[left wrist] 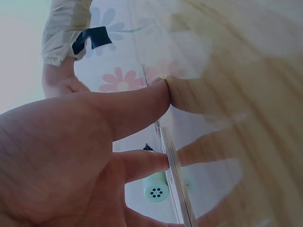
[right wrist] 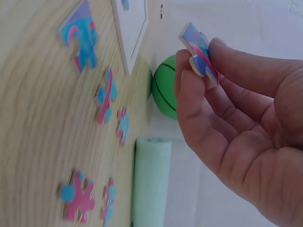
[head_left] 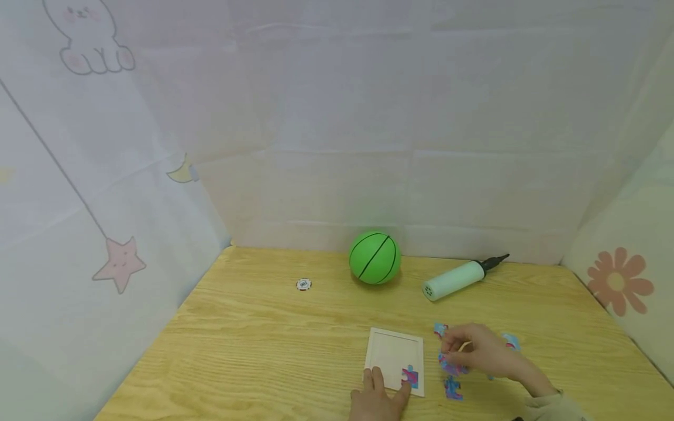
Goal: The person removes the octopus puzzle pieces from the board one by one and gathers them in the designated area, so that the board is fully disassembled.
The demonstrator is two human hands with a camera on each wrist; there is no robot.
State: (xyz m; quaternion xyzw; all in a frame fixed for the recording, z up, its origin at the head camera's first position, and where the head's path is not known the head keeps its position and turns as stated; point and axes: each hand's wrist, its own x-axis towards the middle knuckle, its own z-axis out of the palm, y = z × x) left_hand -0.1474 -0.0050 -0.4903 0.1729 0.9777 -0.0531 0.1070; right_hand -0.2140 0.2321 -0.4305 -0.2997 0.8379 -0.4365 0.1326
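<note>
In the head view my left hand point(head_left: 376, 401) lies at the near edge of a pale wooden puzzle tray point(head_left: 392, 344), fingertips on its rim. The left wrist view shows the thumb point(left wrist: 137, 106) extended and fingers touching the tray's edge point(left wrist: 176, 177). One pink and blue puzzle piece point(head_left: 413, 378) sits in the tray's near right corner. Right of the tray, my right hand point(head_left: 481, 352) is raised over loose pieces. Between its thumb and fingers it pinches a blue, pink and purple jigsaw piece point(right wrist: 201, 53), tilted and clear of the table.
Several loose jigsaw pieces lie on the wooden table, among them one near piece point(head_left: 453, 388) and a pink one point(right wrist: 81, 198). Farther back are a green ball point(head_left: 375, 258), a mint hand pump point(head_left: 454, 282) with a black nozzle, and a round chip point(head_left: 303, 284). Printed cloth encloses the table.
</note>
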